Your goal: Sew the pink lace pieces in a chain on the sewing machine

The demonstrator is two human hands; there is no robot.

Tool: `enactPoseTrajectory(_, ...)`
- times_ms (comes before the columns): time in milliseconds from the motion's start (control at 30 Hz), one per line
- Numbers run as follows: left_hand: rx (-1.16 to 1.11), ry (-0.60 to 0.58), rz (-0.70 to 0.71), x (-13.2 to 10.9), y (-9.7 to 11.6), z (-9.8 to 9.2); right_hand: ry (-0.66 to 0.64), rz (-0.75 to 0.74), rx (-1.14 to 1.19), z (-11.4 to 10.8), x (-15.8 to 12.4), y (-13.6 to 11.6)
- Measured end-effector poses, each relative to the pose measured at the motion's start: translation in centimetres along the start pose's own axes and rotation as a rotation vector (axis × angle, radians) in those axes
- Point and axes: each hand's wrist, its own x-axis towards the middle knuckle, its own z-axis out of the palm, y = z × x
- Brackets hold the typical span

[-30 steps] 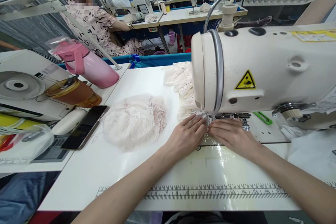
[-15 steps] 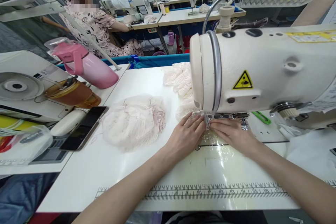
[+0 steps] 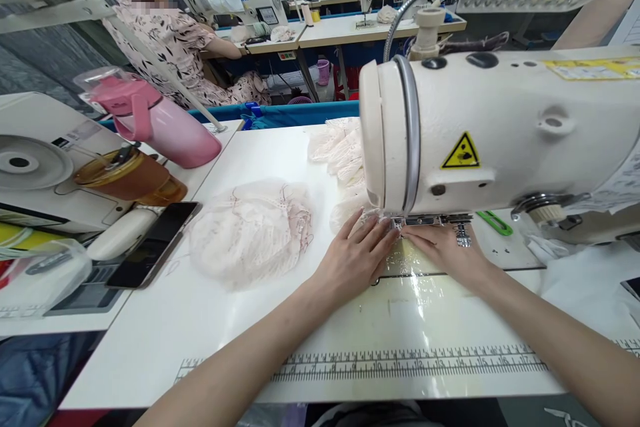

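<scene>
My left hand (image 3: pixel 356 255) lies flat on the table just left of the needle, fingers stretched out and pressing a small piece of white lace (image 3: pixel 386 221). My right hand (image 3: pixel 444 251) lies beside it on the right, fingers also flat, holding the same lace down under the presser foot (image 3: pixel 400 223) of the white sewing machine (image 3: pixel 500 133). The fingertips of both hands nearly touch. The machine head hides the needle itself.
A heap of pale pink lace pieces (image 3: pixel 253 230) lies left of my hands, another heap (image 3: pixel 340 147) behind the machine. A phone (image 3: pixel 153 243), a brown jar (image 3: pixel 127 177) and a pink bottle (image 3: pixel 155 121) stand at the left. A green tool (image 3: pixel 494 222) lies right. A person sews at the back left.
Both hands have slid a little farther away toward the presser foot with the lace. The view has shifted slightly.
</scene>
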Motion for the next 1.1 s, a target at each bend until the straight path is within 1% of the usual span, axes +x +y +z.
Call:
enactPoseTrajectory(133,0.002,-0.002,0.000,0.1,0.0,-0.1,0.006,0.042,-0.012,0.8,-0.9,0.4)
enactPoseTrajectory(300,0.014,0.014,-0.010,0.1,-0.1,0.1,-0.083,-0.097,0.001,1.2,-2.1,1.1)
enactPoseTrajectory(367,0.018,0.004,-0.018,0.2,0.0,0.0,-0.089,-0.111,-0.027,1.3,-2.3,1.4)
enactPoseTrajectory(433,0.023,-0.004,-0.024,0.2,0.0,0.0,-0.071,-0.096,-0.066,1.4,-2.3,1.5)
enactPoseTrajectory(533,0.038,0.013,-0.022,0.3,0.0,0.0,-0.005,-0.017,-0.114,1.4,-1.7,1.1)
enactPoseTrajectory(600,0.061,0.048,0.001,0.3,0.1,0.0,0.031,0.026,-0.136,1.0,-1.1,0.6)
enactPoseTrajectory(633,0.078,0.069,0.020,0.3,0.1,0.0,0.036,0.020,-0.146,0.7,-0.9,0.4)
enactPoseTrajectory(700,0.106,0.100,0.064,0.2,0.1,0.1,0.016,-0.041,-0.168,-0.1,-0.4,0.0)
enactPoseTrajectory(800,0.104,0.102,0.098,0.0,0.1,0.3,-0.020,-0.118,-0.218,-1.3,-0.1,-0.7)
enactPoseTrajectory(933,0.085,0.081,0.078,0.0,0.0,0.5,-0.047,-0.097,-0.241,-2.2,0.1,-1.4)
enactPoseTrajectory(1100,0.050,0.073,0.048,0.1,0.0,0.4,-0.087,-0.088,-0.185,-2.5,0.3,-1.5)
